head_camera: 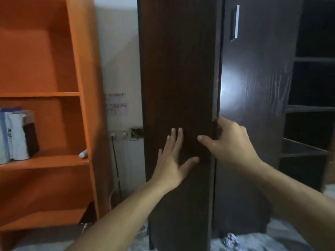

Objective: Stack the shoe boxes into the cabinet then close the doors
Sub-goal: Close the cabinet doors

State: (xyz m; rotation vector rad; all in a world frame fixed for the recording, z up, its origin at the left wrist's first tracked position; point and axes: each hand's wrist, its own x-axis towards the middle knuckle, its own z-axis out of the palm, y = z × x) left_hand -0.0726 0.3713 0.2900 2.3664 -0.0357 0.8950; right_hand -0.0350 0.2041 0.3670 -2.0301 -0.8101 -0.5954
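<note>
My left hand point(171, 160) presses flat, fingers spread, on the door point(178, 78) to push it while my right hand point(229, 142) curls round its edge to guide it.

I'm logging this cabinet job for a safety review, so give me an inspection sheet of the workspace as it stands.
Surface: pale floor, blurred.
Job's things: dark cabinet door, upright, with a narrow gap along its right edge; second door with a metal handle; no shoe boxes seen.
Clutter: crumpled object on the floor by the cabinet.
Grippers: left hand flat on the door; right hand curled round the door's right edge.
Cables: cord hanging from wall sockets.
Surroundings: orange shelf holding books; dark open shelves at right; handwritten note on the wall.
</note>
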